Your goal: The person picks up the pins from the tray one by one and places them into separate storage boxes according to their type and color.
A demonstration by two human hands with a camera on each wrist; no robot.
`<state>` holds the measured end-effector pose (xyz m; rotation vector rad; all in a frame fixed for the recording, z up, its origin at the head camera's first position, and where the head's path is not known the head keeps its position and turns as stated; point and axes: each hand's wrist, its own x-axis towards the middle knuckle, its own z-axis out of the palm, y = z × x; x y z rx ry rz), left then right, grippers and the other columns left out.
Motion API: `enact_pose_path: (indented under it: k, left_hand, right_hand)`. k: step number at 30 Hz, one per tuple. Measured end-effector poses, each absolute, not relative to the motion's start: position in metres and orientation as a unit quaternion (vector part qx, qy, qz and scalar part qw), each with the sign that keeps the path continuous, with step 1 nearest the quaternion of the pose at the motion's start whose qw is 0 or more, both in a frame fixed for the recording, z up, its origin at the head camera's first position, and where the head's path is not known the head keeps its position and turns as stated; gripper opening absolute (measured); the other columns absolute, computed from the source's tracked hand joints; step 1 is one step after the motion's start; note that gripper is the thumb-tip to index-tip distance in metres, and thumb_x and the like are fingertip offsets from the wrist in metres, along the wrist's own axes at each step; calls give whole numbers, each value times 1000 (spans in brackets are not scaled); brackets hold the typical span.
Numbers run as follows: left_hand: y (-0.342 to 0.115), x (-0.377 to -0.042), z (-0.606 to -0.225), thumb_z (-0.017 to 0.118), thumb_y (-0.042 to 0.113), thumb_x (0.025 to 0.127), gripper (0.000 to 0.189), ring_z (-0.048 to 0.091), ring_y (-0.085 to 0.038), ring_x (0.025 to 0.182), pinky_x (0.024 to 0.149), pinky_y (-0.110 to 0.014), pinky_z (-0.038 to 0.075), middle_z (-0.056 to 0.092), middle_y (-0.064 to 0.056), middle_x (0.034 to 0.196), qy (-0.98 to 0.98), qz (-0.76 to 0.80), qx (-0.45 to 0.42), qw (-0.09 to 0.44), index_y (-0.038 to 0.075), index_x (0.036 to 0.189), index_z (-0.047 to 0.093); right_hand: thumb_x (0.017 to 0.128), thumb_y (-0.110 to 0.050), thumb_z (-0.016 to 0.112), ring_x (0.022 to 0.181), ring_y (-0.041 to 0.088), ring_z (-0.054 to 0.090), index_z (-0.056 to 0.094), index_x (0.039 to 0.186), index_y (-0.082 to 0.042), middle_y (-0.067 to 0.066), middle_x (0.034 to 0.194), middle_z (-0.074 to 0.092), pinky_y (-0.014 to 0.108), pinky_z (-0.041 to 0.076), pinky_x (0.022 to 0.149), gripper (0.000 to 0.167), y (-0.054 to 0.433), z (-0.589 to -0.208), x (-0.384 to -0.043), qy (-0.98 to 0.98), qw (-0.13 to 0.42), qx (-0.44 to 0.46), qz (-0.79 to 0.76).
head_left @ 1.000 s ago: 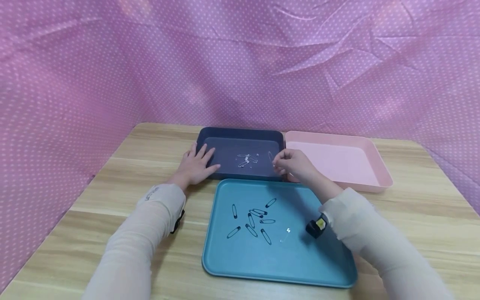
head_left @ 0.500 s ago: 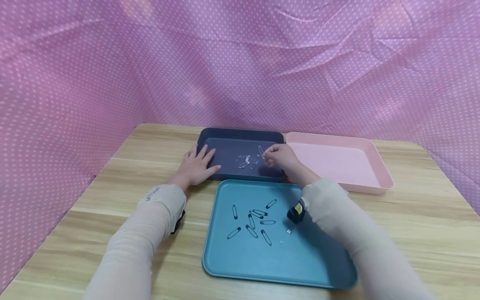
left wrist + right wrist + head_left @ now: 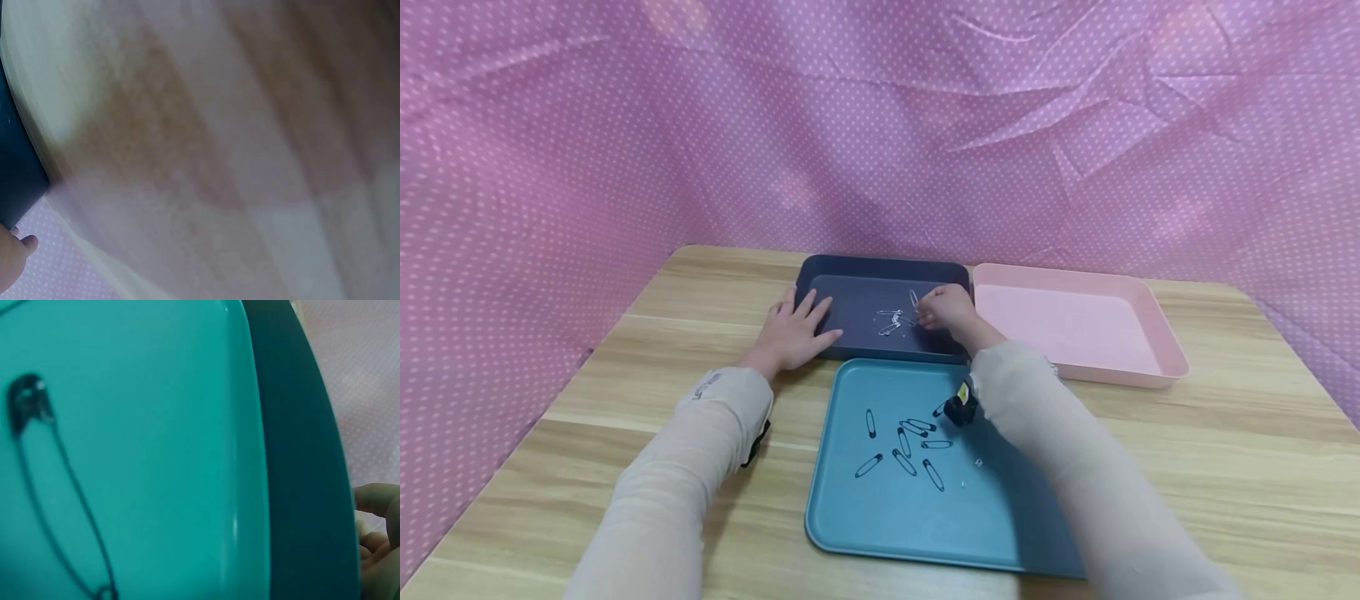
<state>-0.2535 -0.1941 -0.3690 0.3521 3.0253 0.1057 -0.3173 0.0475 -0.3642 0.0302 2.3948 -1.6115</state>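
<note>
My right hand (image 3: 949, 308) is over the right side of the dark blue tray (image 3: 880, 268), fingers curled, pinching a silver safety pin (image 3: 913, 298) that sticks up past the fingertips. Several silver safety pins (image 3: 890, 329) lie in a small cluster on that tray's floor, just left of the hand. My left hand (image 3: 792, 335) rests with spread fingers at the tray's left rim. On the teal tray (image 3: 880, 517) nearer me lie several black safety pins (image 3: 904, 462); one black safety pin (image 3: 28, 406) shows large in the right wrist view.
A pink tray (image 3: 1172, 368) stands right beside the dark blue one. All three trays are on a wooden table (image 3: 625, 375). A pink dotted cloth (image 3: 880, 167) hangs behind and at the sides. A faint silver pin (image 3: 978, 462) lies on the teal tray under my right forearm's shadow.
My right hand has moved left with the silver safety pin, from the dark blue tray's right edge to close beside the silver cluster. The left hand has stayed in place.
</note>
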Motion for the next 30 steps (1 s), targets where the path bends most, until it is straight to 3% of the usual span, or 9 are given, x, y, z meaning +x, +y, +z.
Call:
enact_pose_path:
  k: [7, 12, 19, 30]
  left_hand:
    - [-193, -253, -368, 21, 58, 86, 69, -11, -36, 126, 98, -51, 3, 5, -13, 143, 992, 30, 113, 47, 16, 140, 12]
    - [-192, -254, -369, 20, 58, 86, 69, -11, -37, 126, 98, -52, 3, 5, -14, 143, 992, 27, 117, 49, 15, 140, 12]
    - [-192, -255, -371, 23, 56, 86, 68, -11, -37, 126, 97, -52, 3, 6, -14, 143, 992, 28, 118, 46, 15, 140, 13]
    - [-194, -256, -368, 22, 56, 87, 68, -10, -38, 126, 97, -52, 4, 6, -14, 143, 992, 23, 117, 48, 15, 140, 13]
  right_hand:
    - [75, 2, 55, 61, 22, 60, 59, 78, 9, 17, 72, 61, 30, 49, 56, 8, 43, -377, -330, 823, 132, 28, -552]
    - [78, 1, 55, 60, 20, 59, 60, 82, 9, 16, 72, 61, 29, 50, 59, 10, 41, -367, -317, 842, 127, 39, -523]
    - [76, 2, 56, 53, 16, 56, 59, 78, 7, 12, 66, 58, 25, 49, 52, 6, 39, -372, -321, 849, 114, 58, -513]
    - [76, 0, 56, 56, 16, 57, 59, 82, 6, 11, 68, 58, 26, 49, 55, 9, 41, -370, -319, 841, 126, 37, -525]
